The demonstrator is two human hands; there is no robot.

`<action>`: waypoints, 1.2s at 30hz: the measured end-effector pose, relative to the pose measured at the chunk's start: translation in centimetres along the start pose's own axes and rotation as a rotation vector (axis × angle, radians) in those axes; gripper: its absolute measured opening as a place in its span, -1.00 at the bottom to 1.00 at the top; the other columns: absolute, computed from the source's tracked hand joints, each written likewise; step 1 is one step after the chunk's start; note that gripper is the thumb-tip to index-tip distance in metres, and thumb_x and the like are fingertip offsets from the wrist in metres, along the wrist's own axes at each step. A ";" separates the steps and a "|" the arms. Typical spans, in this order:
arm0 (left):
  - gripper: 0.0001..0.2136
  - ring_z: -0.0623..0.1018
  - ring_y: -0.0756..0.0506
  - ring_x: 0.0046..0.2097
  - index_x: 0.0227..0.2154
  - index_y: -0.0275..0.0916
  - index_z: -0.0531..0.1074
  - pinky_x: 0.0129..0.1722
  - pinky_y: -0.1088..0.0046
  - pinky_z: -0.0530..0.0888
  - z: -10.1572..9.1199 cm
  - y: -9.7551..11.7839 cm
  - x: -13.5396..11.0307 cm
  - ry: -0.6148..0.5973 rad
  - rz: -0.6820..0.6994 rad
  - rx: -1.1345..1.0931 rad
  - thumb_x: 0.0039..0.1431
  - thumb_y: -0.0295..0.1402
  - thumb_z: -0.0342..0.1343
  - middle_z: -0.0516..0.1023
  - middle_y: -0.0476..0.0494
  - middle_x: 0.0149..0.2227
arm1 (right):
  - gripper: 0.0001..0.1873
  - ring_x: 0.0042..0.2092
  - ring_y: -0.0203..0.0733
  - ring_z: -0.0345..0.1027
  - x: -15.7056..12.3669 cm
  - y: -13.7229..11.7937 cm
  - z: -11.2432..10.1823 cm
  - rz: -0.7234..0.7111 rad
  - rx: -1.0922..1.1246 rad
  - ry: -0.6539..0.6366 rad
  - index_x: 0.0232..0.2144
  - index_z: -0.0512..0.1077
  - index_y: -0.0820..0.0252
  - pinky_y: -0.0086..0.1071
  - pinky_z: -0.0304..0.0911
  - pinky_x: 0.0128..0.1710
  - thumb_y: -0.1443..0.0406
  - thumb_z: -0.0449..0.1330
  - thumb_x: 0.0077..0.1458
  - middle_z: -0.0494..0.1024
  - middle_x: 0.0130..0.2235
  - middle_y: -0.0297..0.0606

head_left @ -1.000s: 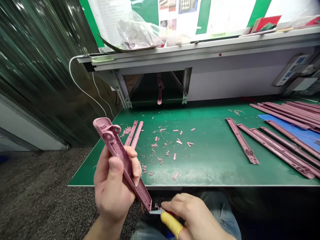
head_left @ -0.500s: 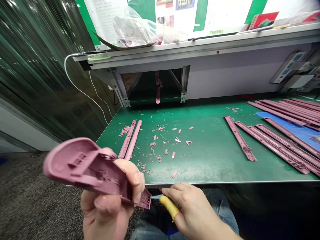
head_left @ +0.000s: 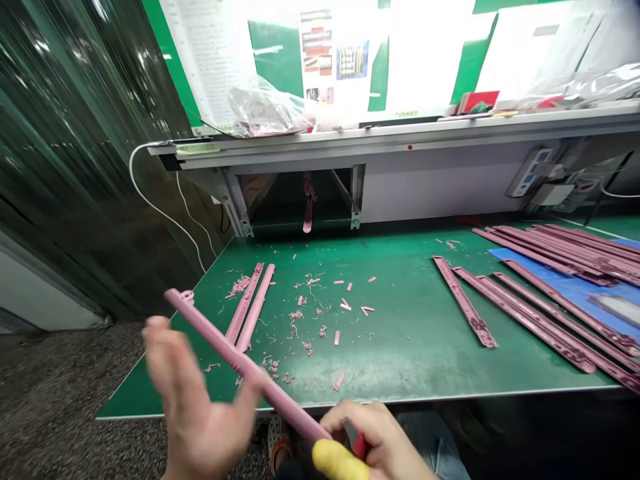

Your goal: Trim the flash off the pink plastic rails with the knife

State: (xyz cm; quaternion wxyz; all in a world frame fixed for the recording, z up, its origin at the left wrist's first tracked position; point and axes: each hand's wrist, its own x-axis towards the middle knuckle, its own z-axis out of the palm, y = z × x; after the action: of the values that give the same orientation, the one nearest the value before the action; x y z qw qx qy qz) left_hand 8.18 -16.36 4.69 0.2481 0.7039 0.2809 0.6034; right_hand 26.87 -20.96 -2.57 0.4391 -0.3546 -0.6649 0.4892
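Okay, I read the left hand (head_left: pixel 197 407) as pinching a pink moulded plastic rail (head_left: pixel 245 363), though blur hides the grip; rail slants over the front-left corner of the bench (head_left: pixel 400 353); right hand (head_left: pixel 375 440) curls round a red tool handle (head_left: pixel 360 447), yellow finger cot (head_left: pixel 339 461) shielding one finger.

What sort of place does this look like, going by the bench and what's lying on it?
Probably a factory workstation for hand-finishing moulded plastic parts. A green-topped workbench is scattered with pink plastic trimmings, long pink moulded bars lie in rows, and printed sheets are posted behind it.
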 end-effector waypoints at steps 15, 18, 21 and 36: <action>-0.58 0.32 -0.24 0.19 0.15 -0.18 0.29 0.23 -0.01 0.13 -4.7 0.6 1.1 -0.968 0.569 0.959 0.30 -0.53 -0.21 0.42 -0.02 0.16 | -0.52 -0.42 -0.22 0.32 0.9 -3.0 -4.3 -0.373 -0.803 -0.082 -0.13 0.37 0.18 -0.40 0.09 -0.46 -0.02 -0.15 0.31 0.49 -0.40 -0.26; -0.57 0.33 -0.23 0.18 0.13 -0.18 0.32 0.28 0.00 -0.05 -3.9 1.3 1.5 -0.968 0.593 0.970 0.30 -0.54 -0.26 0.45 0.01 0.13 | -0.37 -0.52 -0.23 0.19 1.8 -2.3 -3.3 -0.429 -1.002 -0.013 -0.38 0.41 0.19 -0.36 -0.11 -0.55 -0.20 -0.12 0.17 0.37 -0.53 -0.32; -0.60 0.37 -0.24 0.13 0.08 -0.21 0.36 0.26 0.00 -0.05 -3.4 1.9 1.8 -0.956 0.625 0.970 0.31 -0.53 -0.25 0.51 -0.03 0.07 | -0.45 -0.55 -0.27 0.08 2.3 -1.8 -2.7 -0.499 -1.098 0.006 -0.54 0.31 0.18 -0.33 -0.21 -0.55 -0.08 -0.09 0.26 0.32 -0.57 -0.35; -0.70 0.63 -0.08 -0.24 -0.02 -0.33 0.40 -0.29 0.44 0.56 -2.5 1.4 -2.8 -0.479 0.472 0.837 0.16 -0.47 0.12 0.65 -0.15 -0.20 | -0.39 -0.55 -0.25 0.00 1.7 -3.1 -3.1 -0.585 -1.069 0.055 -0.59 0.27 0.21 -0.33 -0.17 -0.54 0.25 -0.36 0.37 0.27 -0.59 -0.29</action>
State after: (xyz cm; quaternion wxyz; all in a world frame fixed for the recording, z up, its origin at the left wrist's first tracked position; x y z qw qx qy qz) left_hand 5.53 -19.30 4.01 -0.1394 0.9045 0.2671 0.3017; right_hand 29.03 -19.23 1.19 0.3334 -0.3410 -0.8767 -0.0626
